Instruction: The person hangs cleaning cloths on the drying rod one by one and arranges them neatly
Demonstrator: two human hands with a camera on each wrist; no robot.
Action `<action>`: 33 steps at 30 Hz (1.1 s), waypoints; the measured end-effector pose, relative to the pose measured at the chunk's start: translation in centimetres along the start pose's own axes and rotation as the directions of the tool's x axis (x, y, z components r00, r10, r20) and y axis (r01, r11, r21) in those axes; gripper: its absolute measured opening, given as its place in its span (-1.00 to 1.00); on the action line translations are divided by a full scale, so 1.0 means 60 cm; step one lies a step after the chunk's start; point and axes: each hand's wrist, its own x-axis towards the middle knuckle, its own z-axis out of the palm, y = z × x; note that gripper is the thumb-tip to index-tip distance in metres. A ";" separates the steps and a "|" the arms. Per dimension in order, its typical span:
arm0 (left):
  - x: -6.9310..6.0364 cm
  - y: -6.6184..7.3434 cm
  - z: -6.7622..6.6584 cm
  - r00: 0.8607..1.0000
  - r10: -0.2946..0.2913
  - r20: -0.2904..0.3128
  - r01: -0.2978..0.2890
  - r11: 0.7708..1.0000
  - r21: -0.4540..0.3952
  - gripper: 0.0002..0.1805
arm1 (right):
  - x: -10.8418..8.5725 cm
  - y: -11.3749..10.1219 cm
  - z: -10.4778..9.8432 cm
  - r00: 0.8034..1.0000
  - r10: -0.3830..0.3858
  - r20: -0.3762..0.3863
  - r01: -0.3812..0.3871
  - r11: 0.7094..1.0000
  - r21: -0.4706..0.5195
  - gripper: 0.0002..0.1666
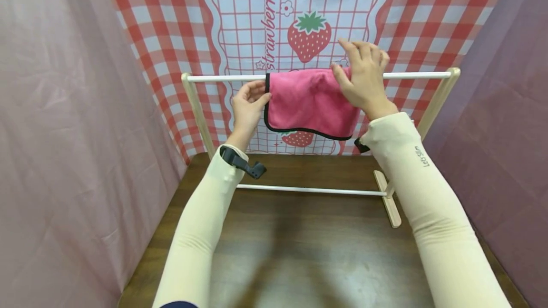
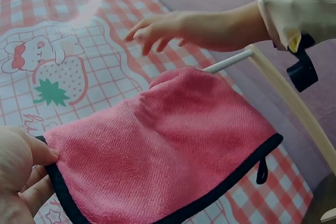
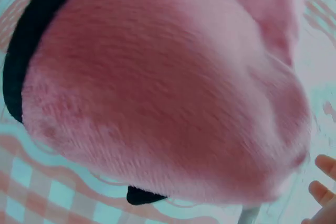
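A pink towel (image 1: 312, 101) with black trim hangs over the white upper bar (image 1: 417, 75) of a drying rack. My left hand (image 1: 248, 108) pinches its left edge, thumb in front and fingers behind, as the left wrist view also shows. My right hand (image 1: 366, 77) is at the towel's right end, fingers loosely spread. In the left wrist view the right hand (image 2: 181, 31) hovers above the bar, apart from the cloth. A small black loop (image 2: 262, 171) dangles from the lower trim. Pink cloth (image 3: 168, 87) fills most of the right wrist view, with fingertips (image 3: 320, 192) at its side.
Pale wooden legs (image 1: 199, 113) hold the rack on a brown wooden table (image 1: 299, 241). A lower white bar (image 1: 312, 189) runs near the tabletop. Behind hangs a red checked strawberry cloth (image 1: 150, 18); pink curtains (image 1: 77, 132) enclose the sides.
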 end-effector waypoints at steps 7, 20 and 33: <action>0.001 0.006 0.002 1.000 -0.005 -0.006 0.005 1.000 0.001 -0.67 | -0.029 0.033 -0.029 0.902 0.329 -0.279 -0.142 0.836 0.530 -0.65; 0.002 0.003 -0.001 0.999 -0.031 -0.020 0.030 0.999 -0.033 -0.69 | -0.156 0.111 0.017 0.719 0.662 0.212 -0.469 0.237 0.851 -0.92; 0.005 0.004 -0.011 0.998 -0.036 -0.052 0.033 0.998 -0.058 -0.69 | -0.197 0.117 0.074 0.553 0.215 0.805 -0.733 -0.333 0.593 -0.69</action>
